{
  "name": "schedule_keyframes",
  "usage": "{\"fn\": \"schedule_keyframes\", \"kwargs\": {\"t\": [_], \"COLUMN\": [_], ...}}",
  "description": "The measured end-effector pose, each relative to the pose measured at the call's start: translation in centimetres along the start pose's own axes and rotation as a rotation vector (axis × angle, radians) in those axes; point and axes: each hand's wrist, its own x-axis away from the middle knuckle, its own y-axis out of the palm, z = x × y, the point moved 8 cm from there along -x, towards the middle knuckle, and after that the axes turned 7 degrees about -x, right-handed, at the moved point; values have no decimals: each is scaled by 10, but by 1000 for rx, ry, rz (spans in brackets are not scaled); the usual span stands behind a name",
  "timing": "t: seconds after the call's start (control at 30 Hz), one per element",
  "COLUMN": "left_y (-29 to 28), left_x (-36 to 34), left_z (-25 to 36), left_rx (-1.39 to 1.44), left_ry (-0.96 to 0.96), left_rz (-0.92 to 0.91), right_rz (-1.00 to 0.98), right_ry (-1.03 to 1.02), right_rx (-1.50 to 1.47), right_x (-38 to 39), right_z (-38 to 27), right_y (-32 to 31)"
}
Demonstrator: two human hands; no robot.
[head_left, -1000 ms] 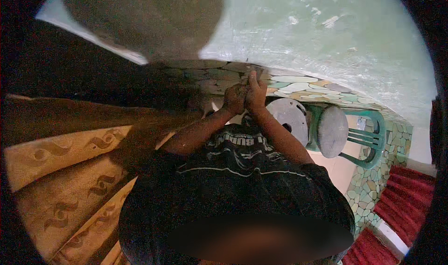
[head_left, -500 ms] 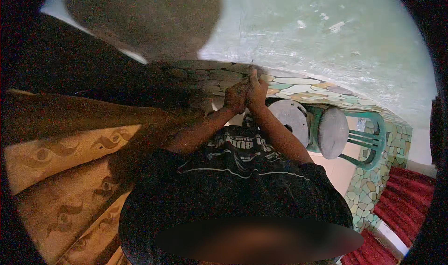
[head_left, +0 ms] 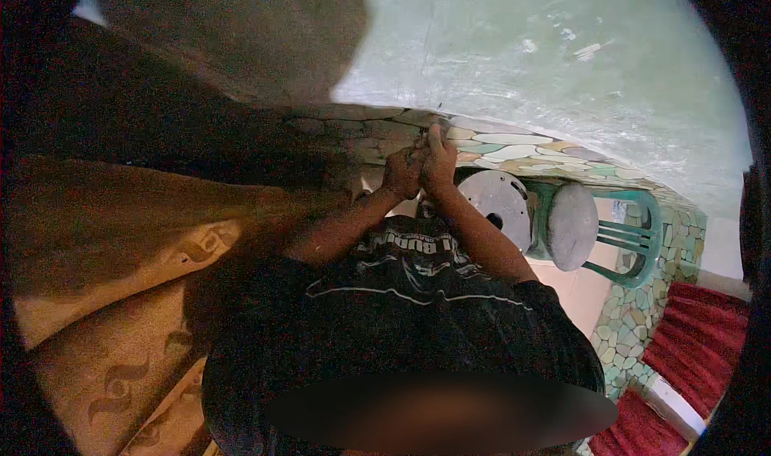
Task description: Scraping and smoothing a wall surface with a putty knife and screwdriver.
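My left hand (head_left: 401, 173) and my right hand (head_left: 438, 160) are raised together in front of my chest, touching each other. They are right at a band of pale stone mosaic (head_left: 514, 147) on the wall. The left hand's fingers are curled, and the right hand's fingers point upward against it. Whatever may be between the two hands is hidden in the dim light. My black printed shirt (head_left: 401, 295) fills the lower middle of the view.
A pale green plastered wall (head_left: 562, 62) rises above the mosaic. To the right are a round white disc (head_left: 498, 203) and a green plastic chair (head_left: 634, 235) with a grey round seat. Red fabric (head_left: 699, 335) lies lower right, and golden patterned cloth (head_left: 120, 311) hangs on the left.
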Motion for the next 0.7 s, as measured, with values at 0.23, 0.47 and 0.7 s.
{"fn": "schedule_keyframes", "kwargs": {"t": [0.23,0.47,0.7], "left_y": [12,15,37], "left_x": [7,-4,17], "left_z": [7,1,-51], "left_rx": [-435,-249,225], "left_ry": [193,41,-159], "left_rz": [199,-203,89], "right_rz": [31,-36,35], "right_ry": [-915,31,-56], "right_rx": [740,-84,36], "right_x": [16,1,10], "right_z": [-39,-21,-32], "right_y": [10,7,21]}}
